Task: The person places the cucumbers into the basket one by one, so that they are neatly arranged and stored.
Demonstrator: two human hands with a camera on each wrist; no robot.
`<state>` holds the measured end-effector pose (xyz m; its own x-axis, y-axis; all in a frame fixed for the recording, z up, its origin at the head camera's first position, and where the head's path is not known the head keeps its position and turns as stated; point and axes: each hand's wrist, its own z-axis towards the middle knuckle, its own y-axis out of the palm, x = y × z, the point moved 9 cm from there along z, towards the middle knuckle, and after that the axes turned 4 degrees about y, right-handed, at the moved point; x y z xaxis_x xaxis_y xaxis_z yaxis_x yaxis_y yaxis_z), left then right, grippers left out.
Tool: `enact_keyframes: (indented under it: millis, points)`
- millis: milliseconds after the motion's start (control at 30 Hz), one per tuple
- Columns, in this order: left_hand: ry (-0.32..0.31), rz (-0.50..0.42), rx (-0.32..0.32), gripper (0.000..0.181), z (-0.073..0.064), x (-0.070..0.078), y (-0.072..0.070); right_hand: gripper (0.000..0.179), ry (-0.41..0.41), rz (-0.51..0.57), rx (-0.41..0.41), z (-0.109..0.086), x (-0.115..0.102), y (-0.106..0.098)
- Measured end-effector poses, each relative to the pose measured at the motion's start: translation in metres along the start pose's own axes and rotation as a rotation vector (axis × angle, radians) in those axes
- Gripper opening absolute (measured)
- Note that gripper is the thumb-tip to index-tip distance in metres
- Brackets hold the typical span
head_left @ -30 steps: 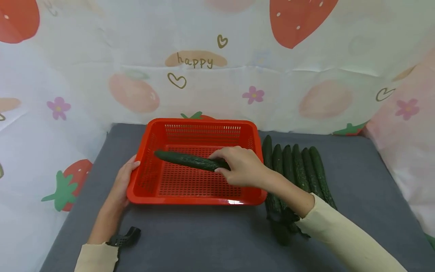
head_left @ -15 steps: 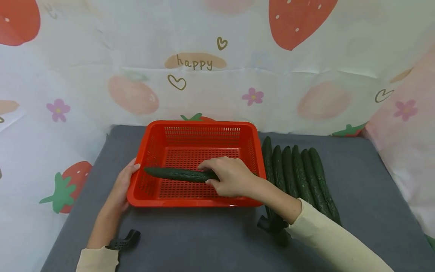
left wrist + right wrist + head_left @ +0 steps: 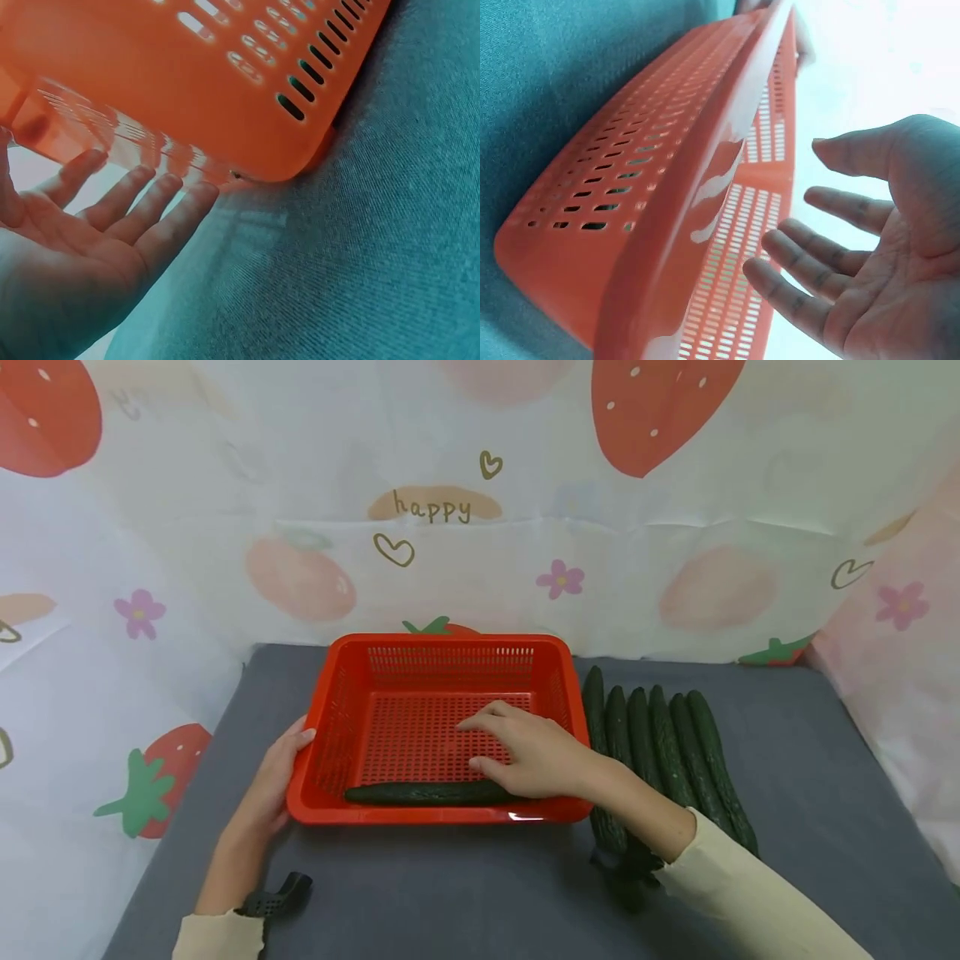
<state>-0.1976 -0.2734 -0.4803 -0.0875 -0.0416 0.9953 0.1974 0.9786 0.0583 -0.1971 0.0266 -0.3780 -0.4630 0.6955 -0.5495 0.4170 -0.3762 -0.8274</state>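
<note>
A cucumber (image 3: 427, 793) lies along the near side inside the red plastic basket (image 3: 442, 815). Above its right end is my right hand (image 3: 532, 752), thumb and fingers spread and apart from it. In the right wrist view this hand (image 3: 877, 255) holds nothing beside the basket's rim (image 3: 727, 142). My left hand (image 3: 273, 768) holds the basket's left side, its thumb over the rim. The left wrist view shows that hand's fingers (image 3: 169, 214) against the slotted outer wall (image 3: 150, 75).
Several cucumbers (image 3: 667, 752) lie side by side on the grey cloth-covered table (image 3: 450, 893), right of the basket; my right forearm hides part of them. A patterned curtain (image 3: 480, 568) hangs behind. Each wrist wears a black strap mount (image 3: 277, 897).
The right hand has lowered the cucumber from above the basket to its near side and let go. Its fingers have spread and moved off. The left hand stays on the basket.
</note>
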Motion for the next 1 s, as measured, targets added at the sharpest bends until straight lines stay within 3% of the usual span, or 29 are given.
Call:
enact_keyframes:
  millis: [400,533,733,1000]
  points:
    - [0.086,-0.187,-0.106,0.046,-0.001,0.005,0.01,0.047,-0.007,0.054,0.046,-0.017,0.012,-0.011]
    - [0.112,-0.187,-0.097,0.044,0.0,0.008,0.009,0.046,-0.01,0.079,0.079,-0.023,0.016,-0.019]
    - [0.081,-0.176,-0.084,0.045,-0.001,0.006,0.007,0.045,0.009,0.115,0.126,-0.036,0.03,-0.026]
    - [0.093,-0.16,-0.11,0.047,0.0,0.005,0.009,0.044,0.012,0.196,0.212,-0.059,0.055,-0.039]
